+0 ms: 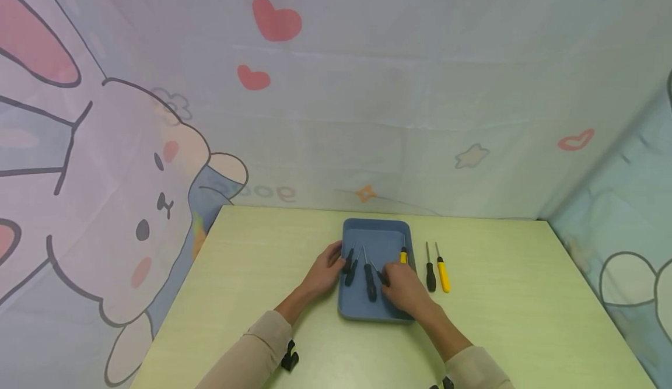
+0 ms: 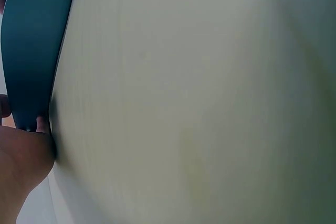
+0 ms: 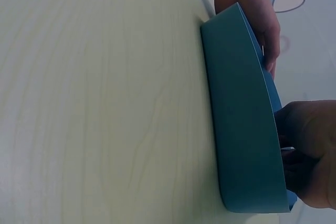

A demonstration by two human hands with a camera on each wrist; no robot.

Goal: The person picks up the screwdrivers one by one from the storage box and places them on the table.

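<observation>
A blue tray (image 1: 375,313) lies on the table with several screwdrivers in it. My left hand (image 1: 322,272) grips its left rim, the thumb over the edge; the left wrist view shows fingers along the tray's outer wall (image 2: 37,40). Inside the tray's right half, my right hand (image 1: 404,287) curls its fingers at a dark-handled screwdriver (image 1: 379,276) and seems to pinch its handle. A yellow-handled screwdriver (image 1: 403,255) lies just beyond this hand, partly covered by it. A larger black screwdriver (image 1: 370,284) lies mid-tray. Two small dark screwdrivers (image 1: 352,272) lie near my left thumb.
Right of the tray, a black-handled screwdriver (image 1: 431,277) and a yellow-handled screwdriver (image 1: 443,276) lie side by side on the light table (image 1: 514,295). A printed cloth (image 1: 367,115) hangs behind the table's far edge. Dark straps (image 1: 290,357) show at the sleeves.
</observation>
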